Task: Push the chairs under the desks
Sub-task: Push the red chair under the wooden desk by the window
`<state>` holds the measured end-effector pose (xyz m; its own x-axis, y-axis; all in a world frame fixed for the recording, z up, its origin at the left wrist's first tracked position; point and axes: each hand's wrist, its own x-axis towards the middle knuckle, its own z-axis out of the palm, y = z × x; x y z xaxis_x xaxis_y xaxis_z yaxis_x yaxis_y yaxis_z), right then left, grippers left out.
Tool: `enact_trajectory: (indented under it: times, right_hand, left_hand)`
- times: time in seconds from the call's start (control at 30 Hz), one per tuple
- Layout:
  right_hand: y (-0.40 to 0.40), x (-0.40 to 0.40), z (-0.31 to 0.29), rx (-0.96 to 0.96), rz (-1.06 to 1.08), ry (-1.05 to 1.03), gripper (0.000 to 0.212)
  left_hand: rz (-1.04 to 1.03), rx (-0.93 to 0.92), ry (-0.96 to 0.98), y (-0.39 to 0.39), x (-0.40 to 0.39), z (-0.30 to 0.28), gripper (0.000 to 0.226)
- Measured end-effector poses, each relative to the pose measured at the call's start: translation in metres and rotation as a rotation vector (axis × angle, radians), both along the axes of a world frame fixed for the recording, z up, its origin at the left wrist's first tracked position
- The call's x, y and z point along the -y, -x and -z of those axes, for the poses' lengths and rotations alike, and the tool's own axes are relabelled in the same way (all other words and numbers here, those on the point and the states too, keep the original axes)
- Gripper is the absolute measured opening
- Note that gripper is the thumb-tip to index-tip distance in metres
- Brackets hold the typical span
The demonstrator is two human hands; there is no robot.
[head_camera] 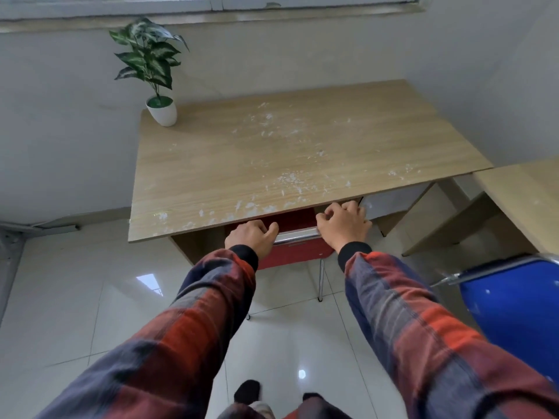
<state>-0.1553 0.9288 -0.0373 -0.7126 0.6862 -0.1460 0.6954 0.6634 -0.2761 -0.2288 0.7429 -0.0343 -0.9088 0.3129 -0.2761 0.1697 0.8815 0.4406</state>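
- Red chair (298, 252), chrome top rail: we see its seat tucked beneath the wooden desk (211, 164), backrest at the front edge.
- Left hand (252, 238) grips the rail.
- Right hand (343, 225) loosely curled; grasp unclear to us.

My arms wear red, navy and grey plaid flannel sleeves (193, 328) with black knit cuffs (246, 255); black shoes (247, 391) at bottom centre.

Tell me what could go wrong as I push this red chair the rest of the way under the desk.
1. Your right hand sits on the red chair backrest right at the desk edge; its knuckles could get pinched against the edge.
2. Your left hand grips the chrome top rail close to that same edge.
3. A hard bump might shake the potted plant at the desk's far corner.
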Motion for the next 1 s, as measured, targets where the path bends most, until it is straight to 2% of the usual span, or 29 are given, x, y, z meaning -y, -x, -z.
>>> enact_trajectory:
  times: [0.17,0.27,0.4,0.5,0.6,0.73,0.8,1.0]
  right_hand:
    - [-0.011,0.044,-0.004,-0.051,0.211,0.063,0.054]
    - [-0.015,0.067,-0.004,-0.004,0.165,0.141,0.069]
    - [-0.03,0.087,-0.013,-0.023,0.119,0.218,0.072]
    - [-0.043,0.092,-0.024,-0.098,0.134,0.356,0.07]
    - [-0.058,0.101,-0.032,-0.241,0.174,0.486,0.057]
    - [-0.082,0.121,-0.036,-0.347,0.226,0.671,0.041]
    - [-0.092,0.133,-0.038,-0.385,0.257,0.707,0.037]
    - [-0.116,0.172,-0.04,-0.443,0.273,0.723,0.03]
  left_hand:
    - [0.13,0.113,-0.156,0.004,0.015,-0.002,0.053]
    - [0.167,0.171,-0.232,0.007,0.023,0.0,0.047]
    - [0.214,0.132,-0.29,0.007,0.038,0.005,0.039]
    - [0.194,0.165,-0.306,-0.002,0.047,0.009,0.047]
    - [0.272,0.104,-0.224,-0.016,0.062,0.007,0.061]
    - [0.252,0.17,-0.307,-0.029,0.08,0.008,0.08]
    - [0.225,0.188,-0.375,-0.038,0.086,0.004,0.078]
    - [0.251,0.208,-0.472,-0.083,0.109,-0.016,0.054]
